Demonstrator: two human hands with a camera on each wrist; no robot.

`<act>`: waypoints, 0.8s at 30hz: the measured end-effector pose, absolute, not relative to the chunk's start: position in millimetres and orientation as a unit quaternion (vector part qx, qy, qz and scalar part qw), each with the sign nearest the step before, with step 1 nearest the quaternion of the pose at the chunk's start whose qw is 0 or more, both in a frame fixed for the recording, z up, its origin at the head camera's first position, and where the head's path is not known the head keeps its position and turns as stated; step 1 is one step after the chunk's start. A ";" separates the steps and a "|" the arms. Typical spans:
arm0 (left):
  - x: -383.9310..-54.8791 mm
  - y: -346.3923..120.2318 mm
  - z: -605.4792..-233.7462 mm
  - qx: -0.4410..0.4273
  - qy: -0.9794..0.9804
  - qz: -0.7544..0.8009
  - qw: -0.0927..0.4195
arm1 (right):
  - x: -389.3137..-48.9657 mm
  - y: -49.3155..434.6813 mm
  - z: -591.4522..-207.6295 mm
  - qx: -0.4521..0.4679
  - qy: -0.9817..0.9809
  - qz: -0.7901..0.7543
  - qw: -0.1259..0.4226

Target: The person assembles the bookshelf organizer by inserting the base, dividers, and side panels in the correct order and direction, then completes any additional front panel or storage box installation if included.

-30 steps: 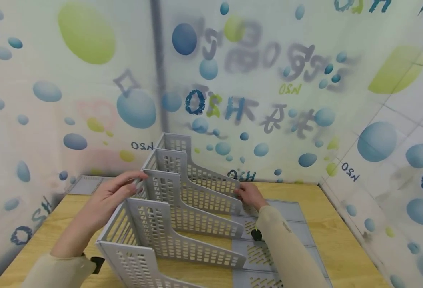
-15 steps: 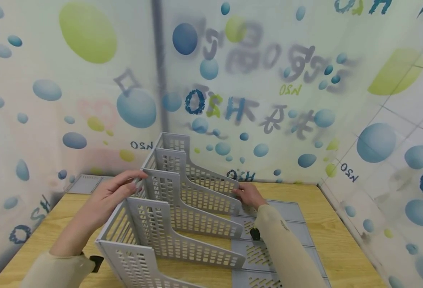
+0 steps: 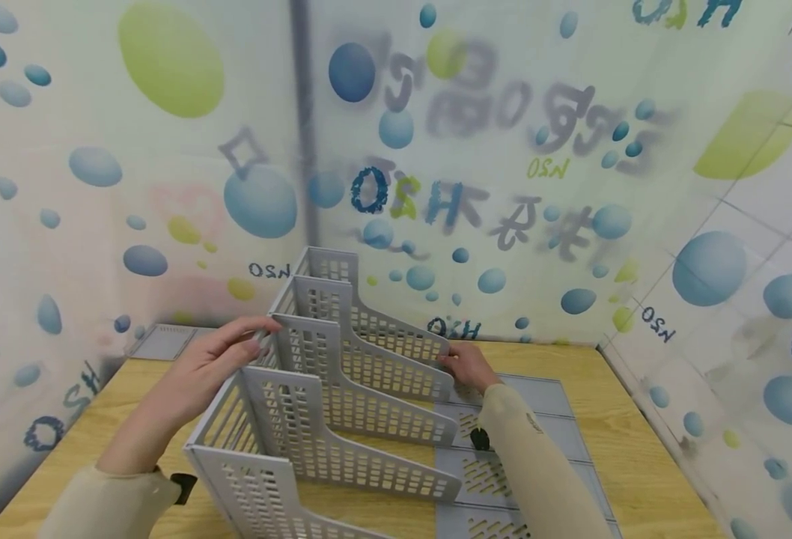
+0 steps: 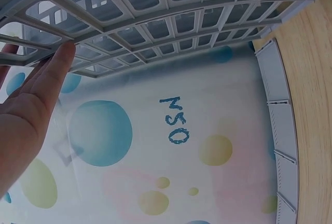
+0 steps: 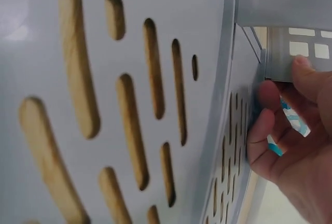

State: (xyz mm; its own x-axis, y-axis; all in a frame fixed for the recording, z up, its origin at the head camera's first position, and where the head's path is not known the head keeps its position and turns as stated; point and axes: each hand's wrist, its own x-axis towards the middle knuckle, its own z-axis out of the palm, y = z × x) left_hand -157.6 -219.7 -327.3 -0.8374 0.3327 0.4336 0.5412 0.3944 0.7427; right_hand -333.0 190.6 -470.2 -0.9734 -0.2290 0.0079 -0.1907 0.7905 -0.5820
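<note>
A grey plastic file organizer (image 3: 333,352) with several perforated, curved dividers stands upright on the table. My left hand (image 3: 197,374) holds its upper back edge; in the left wrist view the fingers (image 4: 63,60) lie against the slatted back. At the front tip of the farthest divider (image 3: 440,347), my right hand (image 3: 468,364) pinches the corner between thumb and fingers. Beneath the right forearm lie joined flat grey panels (image 3: 534,389), some with slanted slots. The right wrist view shows a slotted panel (image 5: 41,53) close up, standing edge to edge with another.
Another flat grey panel (image 3: 162,343) lies at the back left of the wooden table (image 3: 638,442). Behind the table hangs a printed curtain (image 3: 504,224) with blue and green bubbles. A tiled wall (image 3: 790,202) shows at the right.
The head view has shifted slightly. Both hands keep their places on the file organizer, which shows no clear movement.
</note>
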 end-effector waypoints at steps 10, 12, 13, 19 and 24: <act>-157.3 -216.6 -326.0 -0.255 -0.837 -0.471 0.110 | -331.1 189.9 -472.0 -0.102 0.954 -0.277 0.042; -157.0 -216.2 -327.6 -0.254 -0.838 -0.471 0.112 | -328.9 193.5 -473.5 -0.102 0.954 -0.277 0.047; -156.7 -215.9 -328.5 -0.252 -0.838 -0.470 0.112 | -327.0 196.8 -472.4 -0.102 0.954 -0.277 0.051; -152.7 -213.9 -330.6 -0.251 -0.837 -0.476 0.104 | -309.6 253.8 -453.0 -0.050 0.960 -0.268 0.062; -149.1 -216.3 -340.7 -0.224 -0.816 -0.531 0.047 | -276.1 322.6 -441.7 0.000 0.977 -0.207 0.052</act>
State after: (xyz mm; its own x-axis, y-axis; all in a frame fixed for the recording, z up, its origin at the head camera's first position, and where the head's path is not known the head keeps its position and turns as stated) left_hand -149.1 -216.3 -340.7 -0.8952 0.3153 0.3150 0.4156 0.3350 0.8456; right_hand -276.1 322.6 -441.7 -0.9946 -0.0212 -0.1017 0.0220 0.9140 -0.4051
